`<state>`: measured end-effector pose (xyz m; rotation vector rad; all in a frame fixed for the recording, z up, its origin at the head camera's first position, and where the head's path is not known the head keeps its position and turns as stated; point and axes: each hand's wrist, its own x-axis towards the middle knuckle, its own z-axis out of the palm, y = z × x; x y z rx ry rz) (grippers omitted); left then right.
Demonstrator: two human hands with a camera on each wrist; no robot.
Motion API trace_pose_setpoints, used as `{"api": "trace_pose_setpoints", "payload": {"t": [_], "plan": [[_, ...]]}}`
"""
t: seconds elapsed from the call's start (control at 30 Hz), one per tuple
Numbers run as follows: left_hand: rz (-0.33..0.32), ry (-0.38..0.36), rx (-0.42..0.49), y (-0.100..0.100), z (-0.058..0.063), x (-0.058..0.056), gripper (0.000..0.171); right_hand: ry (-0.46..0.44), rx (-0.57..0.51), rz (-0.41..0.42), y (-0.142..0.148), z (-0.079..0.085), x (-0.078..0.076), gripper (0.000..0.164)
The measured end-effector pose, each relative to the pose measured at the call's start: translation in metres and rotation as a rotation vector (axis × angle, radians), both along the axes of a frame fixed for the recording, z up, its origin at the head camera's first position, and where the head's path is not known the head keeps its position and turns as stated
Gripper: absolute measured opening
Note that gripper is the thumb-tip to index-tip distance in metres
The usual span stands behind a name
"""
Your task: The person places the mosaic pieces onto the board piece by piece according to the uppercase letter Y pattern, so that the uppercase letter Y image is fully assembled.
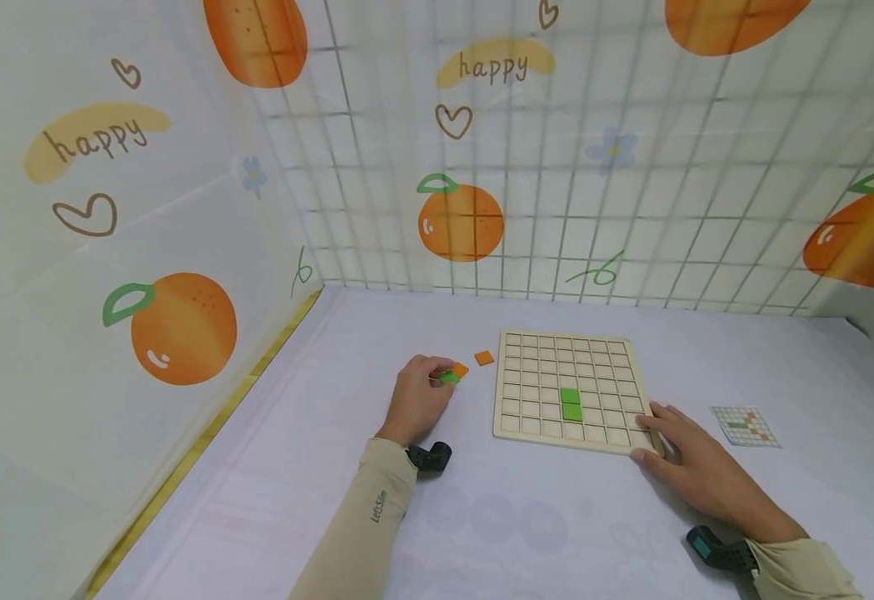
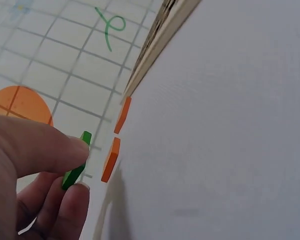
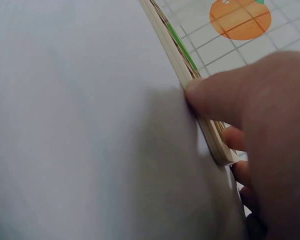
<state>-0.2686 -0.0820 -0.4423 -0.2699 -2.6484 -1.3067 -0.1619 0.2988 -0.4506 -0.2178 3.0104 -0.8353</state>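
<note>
Between thumb and fingers my left hand (image 1: 416, 402) pinches a small green square tile (image 2: 72, 176), raised to the left of the board. Just beyond it on the table lie two orange tiles, a nearer one (image 2: 111, 161) and another (image 1: 484, 357) close to the board's left edge. The wooden grid board (image 1: 534, 362) lies flat, with two green tiles (image 1: 571, 412) one behind the other in its squares. At the board's front right corner, my right hand (image 1: 695, 467) holds on, thumb at the front edge and fingers at the right side.
A small printed card (image 1: 746, 426) showing a coloured grid pattern lies right of the board. White cloth covers the table (image 1: 526, 517). Behind stands a wire grid (image 1: 377, 208) under a sheet printed with oranges, and yellow tape (image 1: 204, 442) runs along the left edge.
</note>
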Motion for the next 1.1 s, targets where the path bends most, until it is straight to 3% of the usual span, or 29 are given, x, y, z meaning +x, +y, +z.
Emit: {"api": "trace_pose_setpoints", "payload": {"t": [0.4,0.63,1.1], "plan": [[0.023,-0.093,0.129,0.0059,0.0024,0.0012,0.034,0.008,0.003,0.0,0.0006,0.0,0.0002,0.083],[0.021,-0.117,0.143,0.0071,0.0013,0.0017,0.034,0.005,-0.012,0.004,-0.0012,0.0016,0.0015,0.082],[-0.028,-0.196,0.259,0.0066,0.002,0.0035,0.032,0.007,0.013,0.0,-0.0003,0.0014,0.0011,0.084]]}}
